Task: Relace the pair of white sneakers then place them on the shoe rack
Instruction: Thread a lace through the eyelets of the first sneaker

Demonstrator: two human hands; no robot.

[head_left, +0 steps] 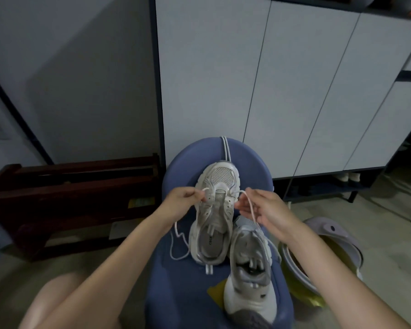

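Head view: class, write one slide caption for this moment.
Both hands, left and right, pinch lace ends at the upright sneaker's lowest eyelets; the second sneaker waits on the blue seat.

2 sneakers (pixel 214 210) on blue seat (pixel 176 293)

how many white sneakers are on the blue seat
2: one sneaker lies toe-away mid-seat, lace ends pinched by left hand and right hand; the other sneaker lies nearer, right.

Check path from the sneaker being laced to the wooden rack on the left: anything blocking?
Nothing visible blocks it. The sneaker lies on the blue seat, the wooden rack stands on the floor to its left, with bare floor between. Both hands pinch the lace.
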